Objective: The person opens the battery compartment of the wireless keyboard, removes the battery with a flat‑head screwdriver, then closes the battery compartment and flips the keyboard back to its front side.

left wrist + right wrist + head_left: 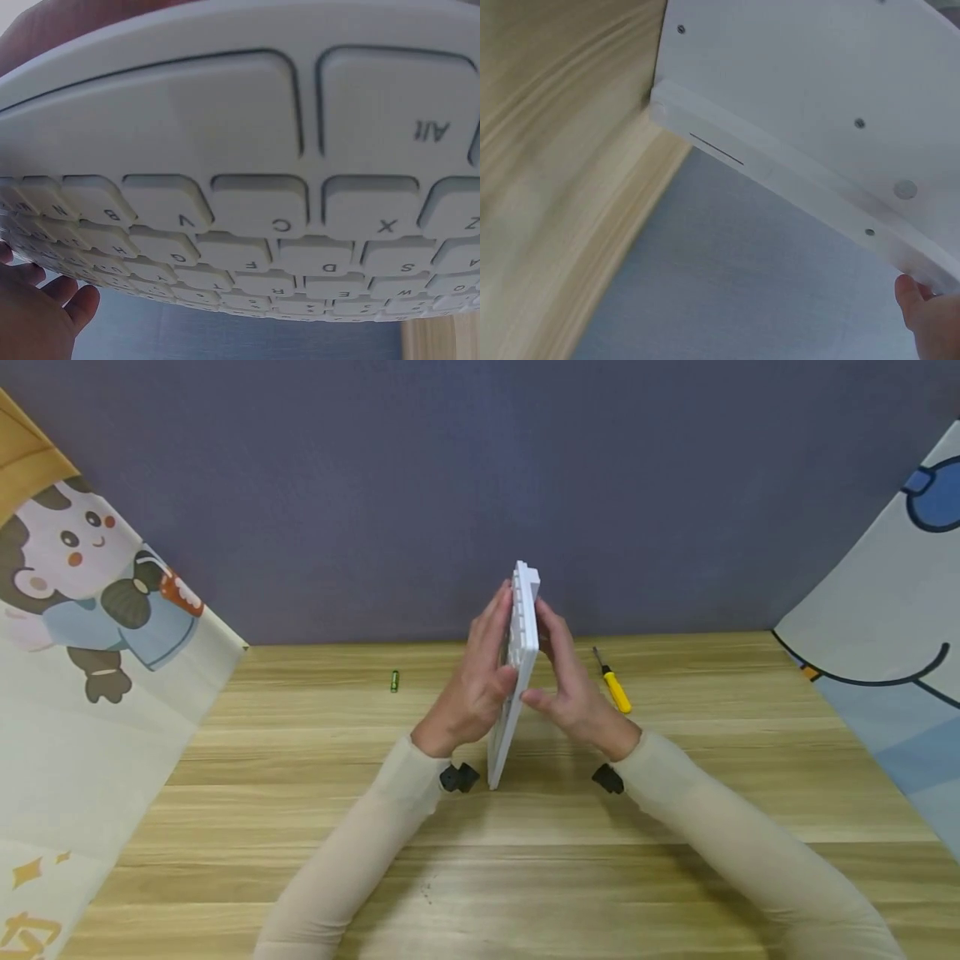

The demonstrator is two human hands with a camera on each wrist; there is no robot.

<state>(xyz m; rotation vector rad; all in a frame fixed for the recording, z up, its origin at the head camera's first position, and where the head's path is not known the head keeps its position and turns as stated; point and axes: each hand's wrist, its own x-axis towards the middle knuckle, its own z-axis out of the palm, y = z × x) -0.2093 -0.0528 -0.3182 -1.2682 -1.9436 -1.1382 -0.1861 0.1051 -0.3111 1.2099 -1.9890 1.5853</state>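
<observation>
A white keyboard [528, 639] stands on edge in the head view, its lower end seemingly on the table. My left hand [476, 681] holds it from the key side, with fingers stretched along the keys and the thumb near the closer edge. From the other side my right hand [570, 685] holds the back, thumb and fingers spread apart. The left wrist view has the printed keys [259, 202] close up, with fingertips at the far edge. In the right wrist view, screws dot the keyboard's back [795, 97], and fingers touch its raised ridge.
A small green battery [394, 681] lies on the wooden table [300, 827] to the left. A screwdriver [617, 690] with a yellow handle lies to the right, close behind my right hand. A dark blue-grey panel [375, 502] rises at the table's far edge, with cartoon-printed panels on both sides.
</observation>
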